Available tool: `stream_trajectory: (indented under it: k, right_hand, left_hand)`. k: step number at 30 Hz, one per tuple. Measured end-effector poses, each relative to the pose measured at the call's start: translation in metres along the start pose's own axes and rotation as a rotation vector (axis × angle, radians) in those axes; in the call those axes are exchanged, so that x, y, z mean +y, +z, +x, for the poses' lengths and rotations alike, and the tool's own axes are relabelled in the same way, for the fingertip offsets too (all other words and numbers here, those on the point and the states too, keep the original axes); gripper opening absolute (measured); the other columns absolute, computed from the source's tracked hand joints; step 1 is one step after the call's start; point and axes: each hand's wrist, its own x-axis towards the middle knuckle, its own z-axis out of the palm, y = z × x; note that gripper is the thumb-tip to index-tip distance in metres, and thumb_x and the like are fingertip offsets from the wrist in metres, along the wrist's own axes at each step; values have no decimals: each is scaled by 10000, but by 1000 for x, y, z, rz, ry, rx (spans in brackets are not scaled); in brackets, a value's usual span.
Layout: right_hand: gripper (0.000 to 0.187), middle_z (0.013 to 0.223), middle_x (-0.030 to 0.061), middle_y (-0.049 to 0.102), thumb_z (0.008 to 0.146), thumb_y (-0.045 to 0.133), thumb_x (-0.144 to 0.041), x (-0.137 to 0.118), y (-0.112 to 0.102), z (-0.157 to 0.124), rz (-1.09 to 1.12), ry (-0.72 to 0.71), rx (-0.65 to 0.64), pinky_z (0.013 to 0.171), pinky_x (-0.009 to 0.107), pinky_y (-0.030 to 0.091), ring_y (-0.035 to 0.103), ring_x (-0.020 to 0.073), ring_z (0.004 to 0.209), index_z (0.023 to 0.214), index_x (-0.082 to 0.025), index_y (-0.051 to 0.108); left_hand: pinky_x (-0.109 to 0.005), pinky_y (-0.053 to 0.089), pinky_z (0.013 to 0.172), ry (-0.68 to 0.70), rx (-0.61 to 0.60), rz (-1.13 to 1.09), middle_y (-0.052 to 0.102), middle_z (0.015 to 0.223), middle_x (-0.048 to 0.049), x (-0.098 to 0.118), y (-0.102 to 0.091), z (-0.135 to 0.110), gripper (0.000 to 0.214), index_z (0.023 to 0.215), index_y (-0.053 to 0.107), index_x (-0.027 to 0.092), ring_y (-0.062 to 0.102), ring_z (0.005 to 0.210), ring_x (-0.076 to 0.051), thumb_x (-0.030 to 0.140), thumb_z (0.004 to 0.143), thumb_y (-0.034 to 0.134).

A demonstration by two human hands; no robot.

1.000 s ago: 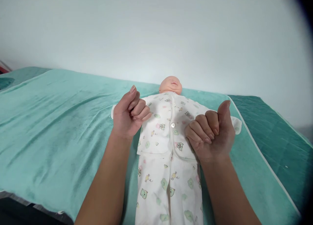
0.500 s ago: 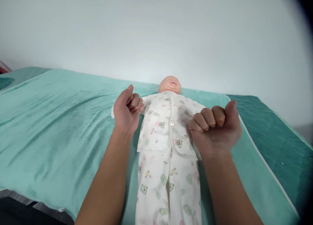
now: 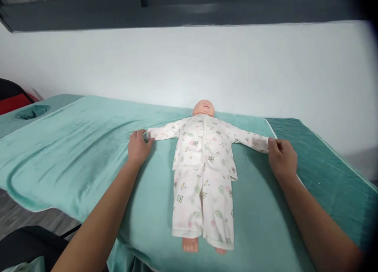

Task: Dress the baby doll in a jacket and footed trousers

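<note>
A baby doll [image 3: 203, 108] lies on its back, its head at the far side and its arms stretched out sideways. It wears a white printed pajama top [image 3: 195, 146] with a round button at the chest, and matching pants [image 3: 189, 209]; bare feet show below the hems. My left hand [image 3: 139, 149] has thumb and fingers around the end of the left-side sleeve [image 3: 162, 133]. At the other side, my right hand [image 3: 282, 158] pinches the cuff of the right-side sleeve [image 3: 251, 140]. The doll's own hands are hidden.
A light green blanket [image 3: 73, 146] covers the bed, with a darker green quilted cover [image 3: 327, 165] at the right. A white wall [image 3: 206, 63] rises behind, below a dark window frame [image 3: 191, 12]. Something black and red [image 3: 14, 102] stands far left.
My closed hands have gone from raised above the doll's torso out to its sleeve ends, which they now grip. The view takes in more, including the doll's feet and the window frame.
</note>
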Motion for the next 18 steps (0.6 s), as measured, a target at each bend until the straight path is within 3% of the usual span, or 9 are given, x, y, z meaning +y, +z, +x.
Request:
stream_trajectory:
  k: [3,6,13,18]
  right_hand:
    - [212,791,4,522,819,670,-394,17,-12,9,-207,51,16,684,338,319,474,185,715,825,-235,531]
    - [238,774,6,521,774,705,-383,21,-9,12,-220,76,-12,685,348,326,473,196,702,820,-241,519]
    - [237,914,48,621,728,713,-243,12,-2,9,-16,140,-55,784,341,421,591,196,831,916,-229,569]
    - [258,967,64,664,714,692,-149,11,-1,14,146,188,-62,808,309,437,624,166,849,955,-213,626]
  left_hand:
    - [-517,394,1002,9,-136,106,585,1339,-170,-7,0,-2,527,1350,524,201,471,1264,-375,363,852,582]
    - [-494,395,1005,47,-139,130,617,1324,-126,-4,0,-4,526,1398,527,269,488,1265,-350,261,873,516]
    - [-350,457,904,85,-71,-36,677,1022,-79,-9,4,6,420,1173,725,238,595,1035,-260,192,833,483]
    - [-306,473,835,40,82,-184,628,962,-73,-14,8,13,386,1111,750,179,593,860,-188,173,841,475]
